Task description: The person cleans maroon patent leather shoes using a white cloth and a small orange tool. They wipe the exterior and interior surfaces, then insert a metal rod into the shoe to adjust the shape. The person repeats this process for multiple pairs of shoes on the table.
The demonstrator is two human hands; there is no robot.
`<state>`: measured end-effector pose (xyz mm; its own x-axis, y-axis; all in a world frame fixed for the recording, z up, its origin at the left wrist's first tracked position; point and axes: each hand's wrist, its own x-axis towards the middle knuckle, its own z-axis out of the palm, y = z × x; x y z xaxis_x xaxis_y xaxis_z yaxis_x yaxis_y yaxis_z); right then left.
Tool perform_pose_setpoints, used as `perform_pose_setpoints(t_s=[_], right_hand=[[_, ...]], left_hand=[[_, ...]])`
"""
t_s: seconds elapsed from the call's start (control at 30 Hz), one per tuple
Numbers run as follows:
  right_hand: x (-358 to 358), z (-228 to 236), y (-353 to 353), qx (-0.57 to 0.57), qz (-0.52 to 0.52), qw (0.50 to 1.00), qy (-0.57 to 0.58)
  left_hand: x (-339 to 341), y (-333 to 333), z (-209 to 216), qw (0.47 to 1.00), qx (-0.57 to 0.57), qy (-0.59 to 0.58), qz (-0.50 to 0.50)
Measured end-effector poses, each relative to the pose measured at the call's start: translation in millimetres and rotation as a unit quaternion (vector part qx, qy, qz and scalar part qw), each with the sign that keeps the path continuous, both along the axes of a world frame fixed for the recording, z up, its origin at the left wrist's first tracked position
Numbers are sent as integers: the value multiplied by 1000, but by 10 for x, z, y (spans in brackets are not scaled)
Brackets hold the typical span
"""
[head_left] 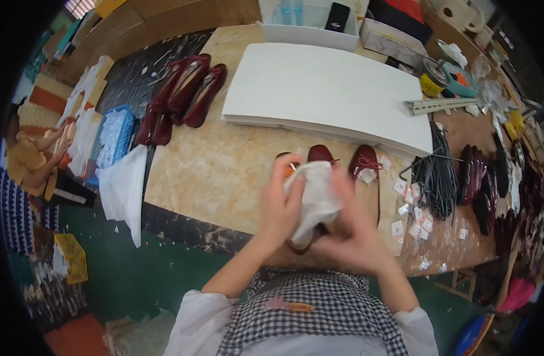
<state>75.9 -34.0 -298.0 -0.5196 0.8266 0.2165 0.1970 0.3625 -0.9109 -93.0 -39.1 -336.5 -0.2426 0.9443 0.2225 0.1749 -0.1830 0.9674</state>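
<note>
Table: marble-patterned worktop (212, 172), white sheet stack (325, 89) far.
Left hand (279, 207): gripped white tissue paper (315, 193).
Right hand (355, 228): grasped tissue over a dark-red flat shoe (301, 240).
Right: second shoe (367, 172).

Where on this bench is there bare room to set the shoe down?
Widest free patch: the marble top between the dark red shoe pile, the white board stack and the left hand. Crowded: right of the right hand, with paper tags, black cords and dark shoes. The shoe in hand is wrapped in white tissue.
</note>
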Motion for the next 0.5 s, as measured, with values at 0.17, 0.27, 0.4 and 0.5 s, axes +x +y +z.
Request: perform_pose_setpoints(t_s=[0.17, 0.27, 0.4, 0.5], right_hand=[[-214, -392, 317, -30, -56, 997, -37], [-271, -550, 375, -119, -19, 993, 18], [-511, -877, 212, 267, 78, 917, -287], [-949, -1161, 483, 322, 47, 874, -361]], left_hand=[[-237, -293, -195, 876, -215, -408, -143], [-133, -611, -289, 953, -162, 189, -172], [34, -853, -534, 905, -13, 384, -184], [218, -742, -491, 875, -1, 448, -186]])
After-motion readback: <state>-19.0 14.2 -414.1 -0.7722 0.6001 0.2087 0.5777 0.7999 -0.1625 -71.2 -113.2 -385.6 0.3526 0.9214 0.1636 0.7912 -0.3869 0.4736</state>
